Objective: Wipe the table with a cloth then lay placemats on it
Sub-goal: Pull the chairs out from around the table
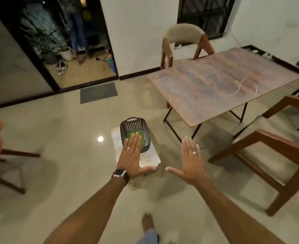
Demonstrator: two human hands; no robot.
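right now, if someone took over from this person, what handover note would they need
Left hand: open, flat, holds nothing.
Right hand: open, flat, holds nothing.
Green cloth lies in the black basket, which stands on a pale stack that looks like the placemats, on the floor to the left of the table.
Done: nothing visible; the table shows white smears and no mats.
Left: take the cloth, wipe the table, lay the placemats.

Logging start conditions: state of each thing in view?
left hand: open, fingers straight, holding nothing
right hand: open, fingers straight, holding nothing
black basket: upright on the placemats, green cloth inside
green cloth: flat in the basket
placemats: stacked on the floor
table: bare, streaky marks
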